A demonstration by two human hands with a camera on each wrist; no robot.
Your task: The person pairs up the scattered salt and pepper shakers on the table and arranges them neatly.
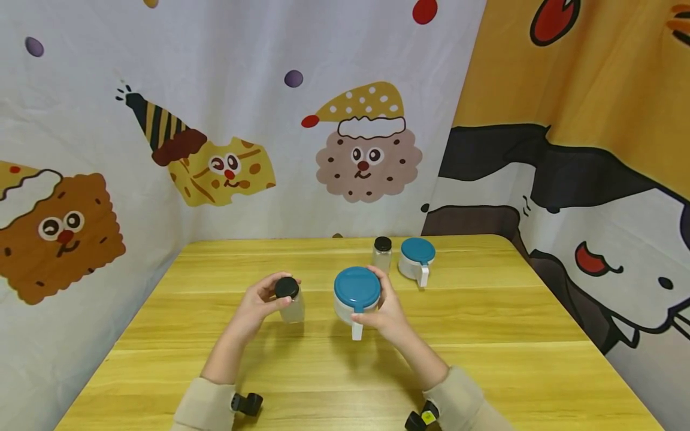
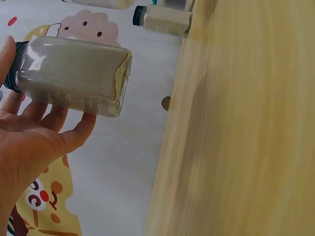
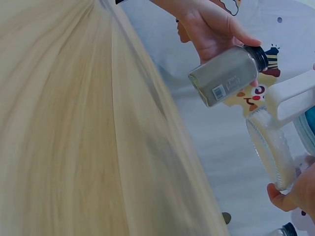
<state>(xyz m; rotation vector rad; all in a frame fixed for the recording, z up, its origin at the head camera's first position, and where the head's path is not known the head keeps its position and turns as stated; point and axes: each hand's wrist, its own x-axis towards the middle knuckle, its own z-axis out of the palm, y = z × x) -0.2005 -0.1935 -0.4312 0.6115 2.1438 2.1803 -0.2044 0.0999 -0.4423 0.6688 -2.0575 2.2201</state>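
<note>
My left hand (image 1: 253, 308) grips a clear spice bottle (image 1: 293, 311) near its black lid. Pale powder shows through the bottle's side (image 2: 74, 73) in the left wrist view, where the bottle appears above the table surface. To the right, my right hand (image 1: 390, 314) holds a seasoning jar (image 1: 357, 288) with a blue lid and a clear body. Its white handle (image 1: 357, 331) points toward me. In the right wrist view the jar's ribbed base (image 3: 269, 147) hangs clear of the wooden table, with fingers (image 3: 300, 196) around its side.
Behind the right hand, a second black-lidded bottle (image 1: 382, 256) stands on the wooden table (image 1: 215, 275). Beside it is another blue-lidded jar (image 1: 416, 251) with a white handle. A printed curtain (image 1: 242, 72) hangs along the table's back and sides.
</note>
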